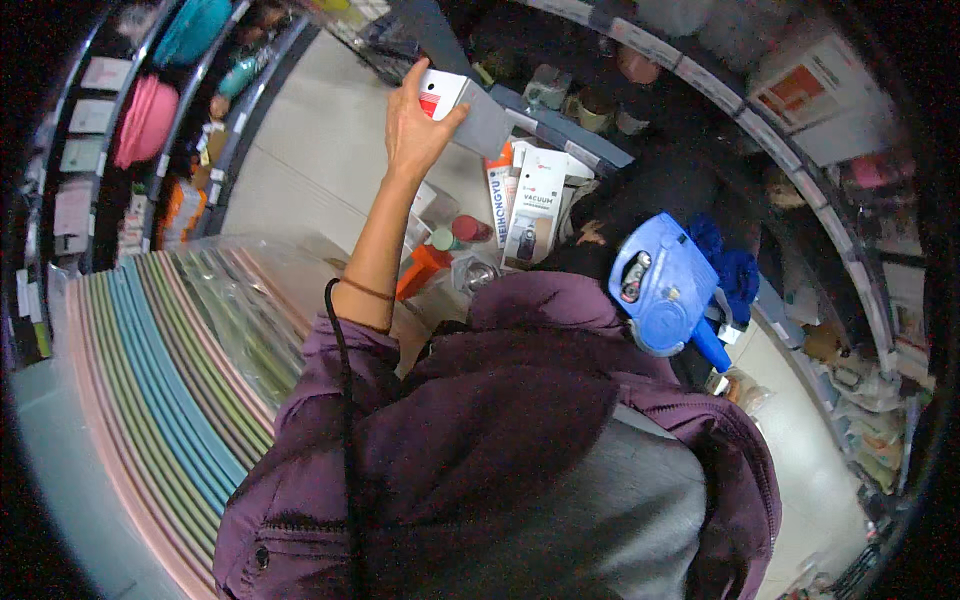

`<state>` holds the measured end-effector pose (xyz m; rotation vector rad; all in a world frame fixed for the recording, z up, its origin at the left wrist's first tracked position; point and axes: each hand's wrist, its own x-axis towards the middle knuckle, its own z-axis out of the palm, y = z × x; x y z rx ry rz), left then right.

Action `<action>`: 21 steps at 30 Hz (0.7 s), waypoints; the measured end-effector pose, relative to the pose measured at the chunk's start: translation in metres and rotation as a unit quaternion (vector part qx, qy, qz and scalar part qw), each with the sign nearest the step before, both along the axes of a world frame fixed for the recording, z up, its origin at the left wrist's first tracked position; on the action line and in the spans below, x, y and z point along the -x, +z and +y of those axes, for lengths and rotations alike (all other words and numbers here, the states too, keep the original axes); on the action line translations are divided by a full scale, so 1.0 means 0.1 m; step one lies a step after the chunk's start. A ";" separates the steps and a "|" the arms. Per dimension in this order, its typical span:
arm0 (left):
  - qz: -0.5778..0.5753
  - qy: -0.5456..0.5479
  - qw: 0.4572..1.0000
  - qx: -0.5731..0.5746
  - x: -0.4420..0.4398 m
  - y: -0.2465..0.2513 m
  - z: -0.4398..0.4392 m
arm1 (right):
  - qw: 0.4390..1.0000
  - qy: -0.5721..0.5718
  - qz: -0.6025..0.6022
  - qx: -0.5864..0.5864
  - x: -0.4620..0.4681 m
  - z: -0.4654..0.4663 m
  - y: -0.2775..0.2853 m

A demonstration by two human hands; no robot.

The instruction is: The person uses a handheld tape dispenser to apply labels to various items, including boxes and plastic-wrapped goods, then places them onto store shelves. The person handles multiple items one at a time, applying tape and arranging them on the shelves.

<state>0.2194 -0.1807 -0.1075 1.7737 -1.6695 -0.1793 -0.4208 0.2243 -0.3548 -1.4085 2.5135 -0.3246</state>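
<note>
My left hand (420, 124) grips a white and grey cardboard box (480, 120), its thumb on the near edge, in front of a low shelf. Below the box, a white vacuum product box (534, 199) leans among other packages on the floor. Nearer my jacket are an orange plastic item (424, 270), a red-lidded container (472, 229) and a green-lidded one (444, 239). A blue plastic device with a handle (664, 289) lies over dark fabric, right of my collar. My right hand cannot be made out; a small skin patch near the dark fabric is unclear.
Packed shelves curve along the right (795, 195) and the left (161, 150), where pink and teal round items sit. A tall stack of folded pastel sheets in clear plastic (172, 375) stands close at my left. Pale floor tiles (300, 165) lie between.
</note>
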 end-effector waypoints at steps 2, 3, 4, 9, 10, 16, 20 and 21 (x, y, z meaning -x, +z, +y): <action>-0.013 0.030 0.998 -0.048 -0.22 -0.41 -0.01 | 0.998 -0.030 -0.037 -0.037 0.09 -0.02 0.12; -0.023 0.046 0.996 -0.075 -0.29 -0.62 -0.02 | 0.996 -0.047 -0.055 -0.054 0.13 -0.04 0.19; -0.023 0.061 0.993 -0.103 -0.35 -0.82 -0.03 | 0.995 -0.030 -0.081 0.043 0.13 -0.06 0.24; -0.095 0.073 0.969 -0.218 -0.55 -1.67 -0.11 | 0.996 -0.004 0.085 0.001 0.15 -0.22 0.64; -0.105 0.072 0.963 -0.238 -0.56 -1.80 -0.14 | 0.998 -0.030 0.048 -0.020 0.15 -0.26 0.73; -0.115 0.044 0.946 -0.299 -0.63 -2.31 -0.18 | 0.999 -0.029 0.011 0.007 0.07 -0.27 0.98; -0.110 0.038 0.933 -0.341 -0.60 -2.49 -0.15 | 0.995 -0.077 0.048 -0.051 0.13 -0.12 0.98; -0.109 0.039 0.929 -0.351 -0.59 -2.52 -0.13 | 0.990 -0.105 0.069 -0.069 0.14 -0.09 1.00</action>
